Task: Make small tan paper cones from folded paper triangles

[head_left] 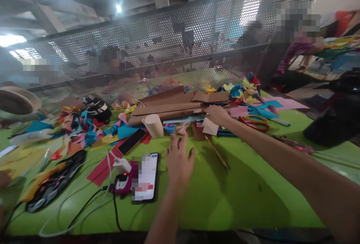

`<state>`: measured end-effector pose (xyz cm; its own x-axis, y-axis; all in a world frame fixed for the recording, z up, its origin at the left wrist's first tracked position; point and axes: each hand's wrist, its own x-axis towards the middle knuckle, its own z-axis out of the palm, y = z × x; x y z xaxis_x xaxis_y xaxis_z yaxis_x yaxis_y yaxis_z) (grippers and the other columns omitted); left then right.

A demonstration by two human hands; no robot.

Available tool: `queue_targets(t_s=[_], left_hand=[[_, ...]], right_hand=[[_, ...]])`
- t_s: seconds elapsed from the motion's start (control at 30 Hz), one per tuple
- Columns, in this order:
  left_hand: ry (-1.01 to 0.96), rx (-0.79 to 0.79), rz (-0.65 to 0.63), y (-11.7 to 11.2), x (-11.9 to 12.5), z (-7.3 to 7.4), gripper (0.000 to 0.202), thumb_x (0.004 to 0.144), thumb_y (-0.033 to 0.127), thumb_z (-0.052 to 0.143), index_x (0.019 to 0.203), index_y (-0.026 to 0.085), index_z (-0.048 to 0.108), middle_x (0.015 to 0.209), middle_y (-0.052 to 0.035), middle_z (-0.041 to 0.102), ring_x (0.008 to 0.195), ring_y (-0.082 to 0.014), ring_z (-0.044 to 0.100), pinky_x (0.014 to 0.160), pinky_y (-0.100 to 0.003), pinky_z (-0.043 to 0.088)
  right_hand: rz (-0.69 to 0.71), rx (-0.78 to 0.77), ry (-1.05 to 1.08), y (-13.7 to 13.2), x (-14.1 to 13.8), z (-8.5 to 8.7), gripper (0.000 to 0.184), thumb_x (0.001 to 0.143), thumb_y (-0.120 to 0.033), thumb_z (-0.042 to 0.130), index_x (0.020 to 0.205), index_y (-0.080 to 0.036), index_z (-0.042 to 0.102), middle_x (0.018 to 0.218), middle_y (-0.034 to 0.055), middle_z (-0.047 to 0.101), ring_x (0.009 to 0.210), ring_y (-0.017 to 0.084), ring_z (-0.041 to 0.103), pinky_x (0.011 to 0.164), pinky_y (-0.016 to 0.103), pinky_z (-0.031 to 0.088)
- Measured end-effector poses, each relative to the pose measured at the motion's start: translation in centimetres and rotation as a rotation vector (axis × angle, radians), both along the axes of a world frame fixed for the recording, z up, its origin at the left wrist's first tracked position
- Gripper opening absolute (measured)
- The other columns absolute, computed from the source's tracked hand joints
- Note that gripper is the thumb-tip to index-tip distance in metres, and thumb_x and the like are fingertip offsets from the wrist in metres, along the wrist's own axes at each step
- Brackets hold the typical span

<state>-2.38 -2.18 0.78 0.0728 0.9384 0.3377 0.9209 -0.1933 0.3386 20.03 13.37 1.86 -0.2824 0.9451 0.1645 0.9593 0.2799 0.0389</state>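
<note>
My left hand [180, 159] hovers low over the green table, fingers spread and nothing in them. Just beyond its fingertips lie a small blue paper piece [170, 128] and a small pink one [182, 128]. A white paper roll [153, 125] stands to their left. My right hand [218, 116] reaches far across to the brown paper pile [174, 110]. Its fingers are curled together at the pile's edge; what they hold, if anything, is hidden. Below that hand is a beige paper piece [210, 127]. A pencil [216, 152] lies between my forearms.
Left of my left hand are a lit phone [146, 176], a dark phone [132, 141] and a purple power strip [123, 184] with trailing cables. Scissors [254, 122] lie beyond my right forearm. Coloured scraps [73, 131] cover the left side. A perforated metal screen [168, 48] stands behind.
</note>
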Motion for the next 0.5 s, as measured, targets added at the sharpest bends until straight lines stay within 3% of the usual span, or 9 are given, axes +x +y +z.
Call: queue_targets(t_s=[0.2, 0.4, 0.5], left_hand=[[-0.064, 0.020, -0.150, -1.0, 0.1, 0.0, 0.050, 0.090, 0.023, 0.062, 0.139, 0.030, 0.054, 0.129, -0.0085, 0.063, 0.122, -0.0298, 0.059, 0.095, -0.044, 0.051], [-0.117, 0.037, -0.260, -2.1, -0.1, 0.8, 0.048, 0.091, 0.020, 0.059, 0.138, 0.027, 0.053, 0.128, -0.0097, 0.064, 0.119, -0.0282, 0.061, 0.093, -0.046, 0.052], [-0.127, 0.015, -0.275, -2.4, -0.1, 1.1, 0.048, 0.092, 0.020, 0.059, 0.138, 0.025, 0.052, 0.129, -0.0106, 0.064, 0.120, -0.0287, 0.061, 0.095, -0.049, 0.052]], right_hand=[[-0.035, 0.012, -0.089, 4.0, -0.6, -0.5, 0.040, 0.093, -0.037, 0.067, 0.123, -0.011, 0.062, 0.125, 0.0141, 0.063, 0.108, 0.025, 0.064, 0.092, 0.045, 0.055], [-0.093, 0.081, -0.013, 6.2, 1.3, 0.6, 0.021, 0.092, -0.020, 0.058, 0.100, -0.009, 0.075, 0.107, 0.0205, 0.073, 0.109, 0.032, 0.066, 0.091, 0.038, 0.049], [-0.119, 0.108, 0.064, 6.9, 2.6, 0.9, 0.026, 0.087, -0.023, 0.059, 0.105, -0.017, 0.077, 0.108, 0.0139, 0.077, 0.105, 0.032, 0.068, 0.080, 0.034, 0.050]])
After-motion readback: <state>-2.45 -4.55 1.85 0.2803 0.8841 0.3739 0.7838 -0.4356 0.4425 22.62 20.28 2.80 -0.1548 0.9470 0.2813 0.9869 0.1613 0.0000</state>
